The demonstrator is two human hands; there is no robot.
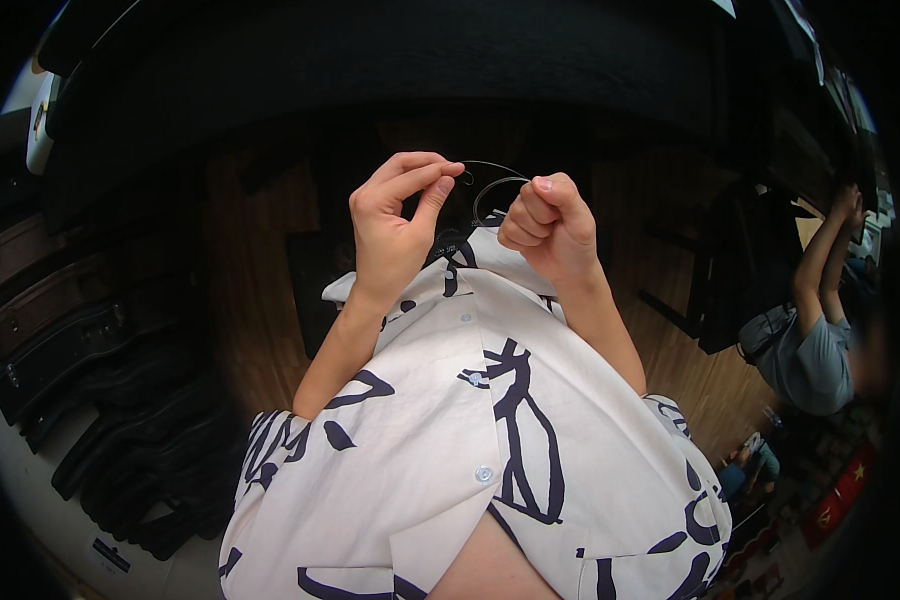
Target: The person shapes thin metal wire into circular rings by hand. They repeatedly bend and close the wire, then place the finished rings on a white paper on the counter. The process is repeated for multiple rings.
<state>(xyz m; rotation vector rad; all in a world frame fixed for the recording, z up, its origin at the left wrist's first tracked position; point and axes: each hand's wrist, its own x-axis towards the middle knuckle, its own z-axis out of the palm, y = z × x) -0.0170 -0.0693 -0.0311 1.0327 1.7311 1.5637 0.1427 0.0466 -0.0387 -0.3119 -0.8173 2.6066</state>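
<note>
A thin metal string (478, 200), wound into a loose coil, hangs between my two hands in front of my chest. My left hand (395, 215) pinches its free end between thumb and fingertips. Closed in a fist, my right hand (558, 225) grips the coiled part, with the loops coming out beside the thumb. One strand arcs over from the right hand to the left fingertips. A small curl shows just below the left fingertips. How much string lies inside the right fist is hidden.
A wide black surface (390, 80) lies ahead of my hands. Dark instrument cases (70, 340) stand in a row at the left, on the wooden floor's (270, 330) far side. Another person (810, 350) works at the right, arms raised. A red flag (838, 495) is at lower right.
</note>
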